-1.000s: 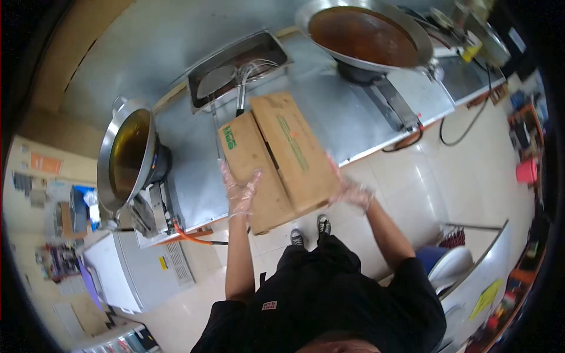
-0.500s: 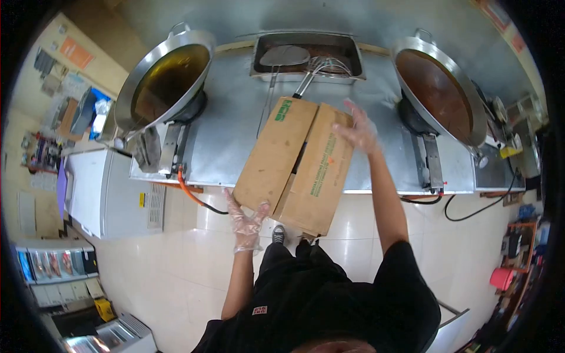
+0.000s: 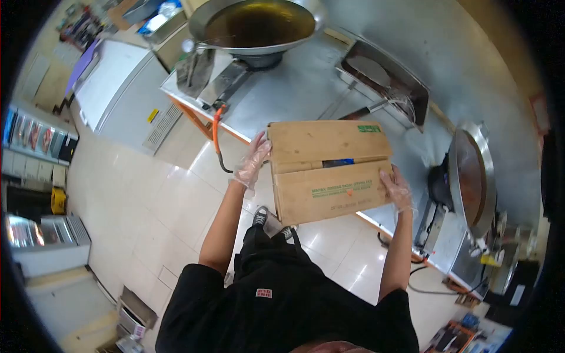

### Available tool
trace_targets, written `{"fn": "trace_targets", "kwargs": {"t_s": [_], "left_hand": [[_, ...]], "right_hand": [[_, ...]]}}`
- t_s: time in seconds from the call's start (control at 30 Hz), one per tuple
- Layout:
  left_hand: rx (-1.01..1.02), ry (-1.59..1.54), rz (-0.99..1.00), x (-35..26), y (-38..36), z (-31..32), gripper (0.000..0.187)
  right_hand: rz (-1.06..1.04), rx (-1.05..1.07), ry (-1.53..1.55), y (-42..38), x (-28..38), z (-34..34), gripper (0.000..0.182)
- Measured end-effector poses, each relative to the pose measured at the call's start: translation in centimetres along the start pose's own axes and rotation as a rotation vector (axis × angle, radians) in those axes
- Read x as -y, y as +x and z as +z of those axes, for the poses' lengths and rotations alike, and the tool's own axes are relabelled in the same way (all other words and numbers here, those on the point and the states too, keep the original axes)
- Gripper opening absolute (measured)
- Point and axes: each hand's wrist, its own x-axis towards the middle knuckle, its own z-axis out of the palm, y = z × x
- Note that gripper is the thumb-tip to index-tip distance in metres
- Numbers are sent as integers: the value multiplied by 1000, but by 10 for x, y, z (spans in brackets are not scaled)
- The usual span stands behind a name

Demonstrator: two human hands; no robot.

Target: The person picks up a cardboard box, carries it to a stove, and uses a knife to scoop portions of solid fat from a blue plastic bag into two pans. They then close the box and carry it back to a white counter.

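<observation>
A brown cardboard box (image 3: 329, 144) with green print is held up between both hands in front of the body, over the counter's front edge. Its top flaps leave a narrow gap through which something blue shows. Gloved in clear plastic, my left hand (image 3: 253, 163) grips the box's left side. My right hand (image 3: 399, 189), in the same kind of glove, holds the right side with the thumb on top; its other fingers are partly hidden.
The metal counter (image 3: 282, 97) bears a wok of yellowish oil (image 3: 259, 23), a wok of reddish-brown liquid (image 3: 471, 176) and a steel tray (image 3: 421, 97) with strainers. An orange hose (image 3: 216, 126) hangs at its edge. A white chest freezer (image 3: 118, 82) stands left.
The view has turned, so the counter now slants down to the right. The box has rotated from upright to sideways, and both hands now hold its opposite ends.
</observation>
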Motion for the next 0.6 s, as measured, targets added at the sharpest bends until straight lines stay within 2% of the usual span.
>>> {"fn": "trace_targets", "kwargs": {"t_s": [0.07, 0.13, 0.17, 0.2, 0.27, 0.3, 0.33, 0.37, 0.43, 0.53, 0.6], "left_hand": [[-220, -174, -223, 56, -14, -18, 85], [-271, -439, -507, 147, -44, -26, 76], [-214, -544, -659, 198, -55, -25, 70], [-117, -583, -793, 186, -80, -6, 70], [198, -1103, -878, 217, -102, 33, 74], [158, -1135, -912, 184, -113, 53, 78], [276, -926, -673, 157, -127, 60, 85], [30, -1267, -856, 161, -129, 72, 73], [48, -1466, -680, 183, -121, 83, 76], [-99, -1486, -502, 162, -120, 100, 87], [-132, -1486, -459, 159, -114, 107, 87]], "right_hand": [[-41, 139, 105, 18, -10, -8, 84], [-182, 225, 240, 46, 0, -11, 84], [-297, 255, 320, 62, 8, -10, 83], [-410, 298, 393, 79, 16, -12, 82], [-356, 377, 628, 124, 3, 0, 83], [-322, 436, 748, 150, -6, 11, 83], [-265, 390, 836, 165, -20, 18, 80], [-198, 341, 929, 176, -33, 30, 78], [-241, 426, 1077, 139, 19, 36, 75], [-276, 460, 1203, 136, 11, 31, 62], [-251, 347, 1095, 127, 7, 32, 64]]}}
